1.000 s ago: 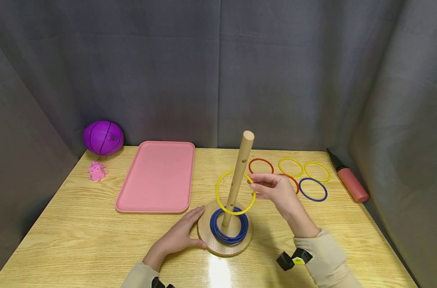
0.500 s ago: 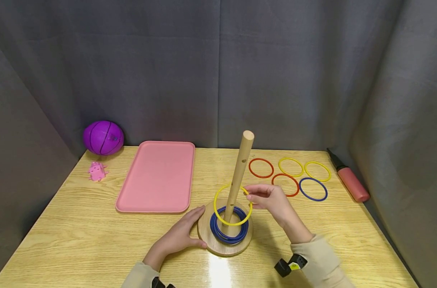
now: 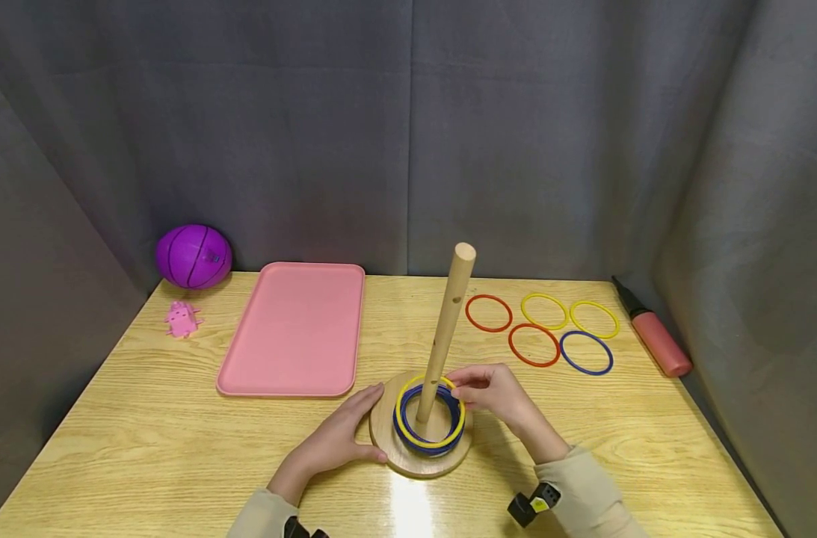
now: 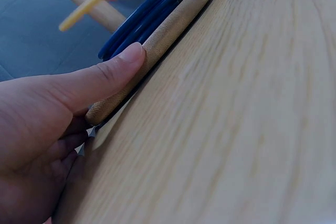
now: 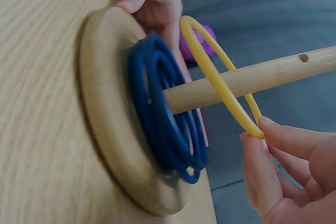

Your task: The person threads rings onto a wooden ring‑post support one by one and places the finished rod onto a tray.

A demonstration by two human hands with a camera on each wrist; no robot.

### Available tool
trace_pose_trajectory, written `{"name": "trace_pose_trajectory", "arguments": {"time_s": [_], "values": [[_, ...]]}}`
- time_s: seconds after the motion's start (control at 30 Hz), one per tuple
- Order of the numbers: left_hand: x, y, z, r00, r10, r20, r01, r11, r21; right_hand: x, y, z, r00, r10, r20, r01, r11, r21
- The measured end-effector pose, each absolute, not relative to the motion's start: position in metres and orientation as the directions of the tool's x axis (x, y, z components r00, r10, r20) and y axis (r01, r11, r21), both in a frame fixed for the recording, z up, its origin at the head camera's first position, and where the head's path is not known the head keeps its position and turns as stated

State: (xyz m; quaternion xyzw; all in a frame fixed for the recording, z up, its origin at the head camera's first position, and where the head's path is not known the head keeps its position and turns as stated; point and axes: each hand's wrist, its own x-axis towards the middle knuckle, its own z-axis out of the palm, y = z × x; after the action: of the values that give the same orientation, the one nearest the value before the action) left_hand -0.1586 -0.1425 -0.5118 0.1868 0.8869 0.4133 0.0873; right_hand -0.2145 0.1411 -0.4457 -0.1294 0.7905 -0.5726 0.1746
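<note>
A wooden post (image 3: 448,314) rises from a round wooden base (image 3: 415,468) on the table, leaning slightly right in the head view. Several blue rings (image 5: 144,93) lie stacked around the post's foot. My right hand (image 3: 498,394) pinches a yellow ring (image 5: 218,85) between thumb and fingertips at its right side. That ring encircles the post and hangs tilted above the blue stack, with a gap showing in the right wrist view. My left hand (image 3: 334,441) rests against the base's left edge, fingers and thumb spread along it; in the left wrist view its thumb touches the rim.
At the right back lie two red rings (image 3: 534,365), two yellow rings (image 3: 595,335) and a blue ring (image 3: 586,373). Beyond them is a pink hand pump (image 3: 660,344). A pink tray (image 3: 290,329), a purple ball (image 3: 193,258) and a small pink toy (image 3: 182,320) are to the left.
My right hand has lowered the yellow ring down along the post, from well above the blue rings to close over them. The left hand has stayed at the base.
</note>
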Motion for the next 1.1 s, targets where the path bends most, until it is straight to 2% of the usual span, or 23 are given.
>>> {"name": "trace_pose_trajectory", "arguments": {"time_s": [0.23, 0.73, 1.1], "values": [[-0.159, -0.142, -0.512, -0.914, 0.405, 0.004, 0.265, 0.591, 0.762, -0.215, 0.138, -0.453, -0.903, -0.41, -0.125, -0.043, 0.378, -0.925], [-0.159, -0.143, -0.514, -0.914, 0.405, 0.012, 0.272, 0.592, 0.758, -0.216, 0.133, -0.465, -0.943, -0.332, -0.015, -0.169, 0.519, -0.838], [-0.16, -0.143, -0.515, -0.912, 0.41, 0.012, 0.278, 0.596, 0.753, -0.215, 0.133, -0.465, -0.944, -0.329, 0.009, -0.191, 0.526, -0.829]]}}
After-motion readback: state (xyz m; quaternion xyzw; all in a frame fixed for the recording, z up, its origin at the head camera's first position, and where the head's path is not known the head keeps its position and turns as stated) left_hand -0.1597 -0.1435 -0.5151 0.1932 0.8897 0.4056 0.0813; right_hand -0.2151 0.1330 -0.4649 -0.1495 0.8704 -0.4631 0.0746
